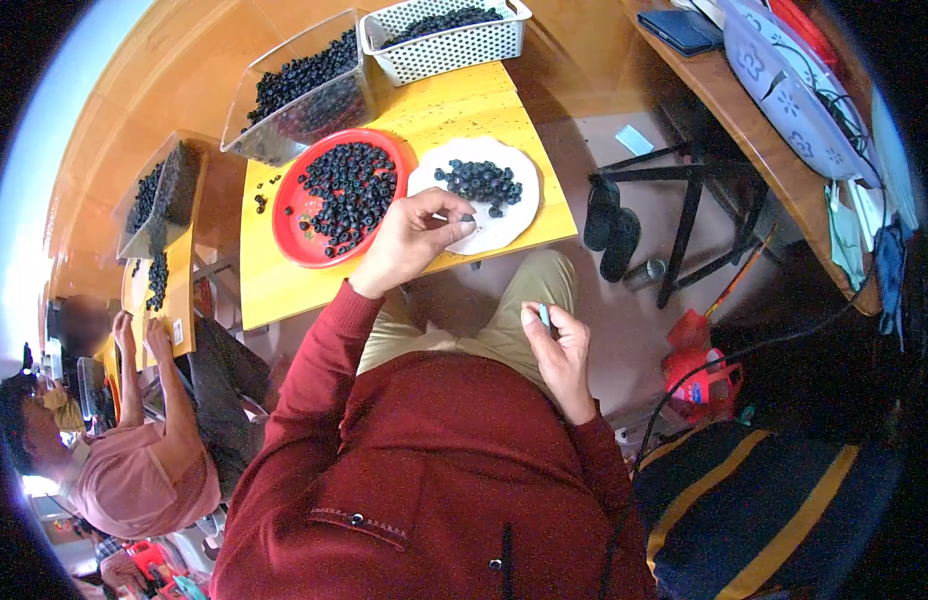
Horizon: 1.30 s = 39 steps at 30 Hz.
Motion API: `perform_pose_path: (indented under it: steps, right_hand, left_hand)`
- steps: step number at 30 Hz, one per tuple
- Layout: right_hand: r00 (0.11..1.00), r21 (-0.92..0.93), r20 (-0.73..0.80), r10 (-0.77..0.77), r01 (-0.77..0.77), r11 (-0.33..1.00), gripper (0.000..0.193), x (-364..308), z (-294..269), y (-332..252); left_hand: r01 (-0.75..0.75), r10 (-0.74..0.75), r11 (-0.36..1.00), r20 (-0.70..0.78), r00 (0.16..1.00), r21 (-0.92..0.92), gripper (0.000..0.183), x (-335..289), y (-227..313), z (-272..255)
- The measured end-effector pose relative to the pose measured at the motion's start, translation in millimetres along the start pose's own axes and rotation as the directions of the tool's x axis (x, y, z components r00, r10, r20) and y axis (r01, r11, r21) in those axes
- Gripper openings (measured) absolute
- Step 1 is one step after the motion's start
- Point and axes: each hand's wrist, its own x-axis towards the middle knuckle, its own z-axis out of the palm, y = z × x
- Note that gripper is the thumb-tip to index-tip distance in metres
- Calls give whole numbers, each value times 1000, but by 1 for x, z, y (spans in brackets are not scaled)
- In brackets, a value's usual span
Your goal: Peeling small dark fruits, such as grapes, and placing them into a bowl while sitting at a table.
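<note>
My left hand [414, 238] is over the front edge of the yellow table, its thumb and fingertips pinching a small dark piece [467, 219]. Just beyond it is a white scalloped plate [509, 228] with a heap of small black round pieces [481, 182]. To its left, a red round tray [282, 215] carries many more of these black pieces [346, 185]. Above my right thigh, my right hand [562, 350] is closed around a slim pale-green object [544, 316]; only its tip shows, so its kind is unclear.
A clear bin [246, 142] and a white perforated basket [439, 58], both with black pieces, stand at the table's back. Loose pieces lie left of the tray. At left, a person in pink [144, 470] works at another table. A brown table [674, 75] stands right.
</note>
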Motion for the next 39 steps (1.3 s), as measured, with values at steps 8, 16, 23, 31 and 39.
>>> perform_pose_path:
  steps: [8,16,23,31,39]
  right_hand:
    - [999,-75,33,38,-36,997,20,13,8,-15]
    - [998,-92,54,-31,36,995,20,17,23,-21]
    - [995,-144,97,-36,50,988,22,22,32,-31]
    - [988,-186,139,-66,91,978,21,29,42,-40]
    - [954,-94,199,-222,244,965,22,41,50,-43]
  left_hand:
    - [96,-130,888,-44,991,-450,16,-27,-4,10]
    - [219,-328,565,26,944,-796,17,-47,-16,16]
    - [226,-322,384,100,941,-895,18,-55,-19,13]
    - [206,-288,270,125,949,-940,20,-65,-20,14]
    - [211,-287,179,154,945,-961,19,-71,-20,26]
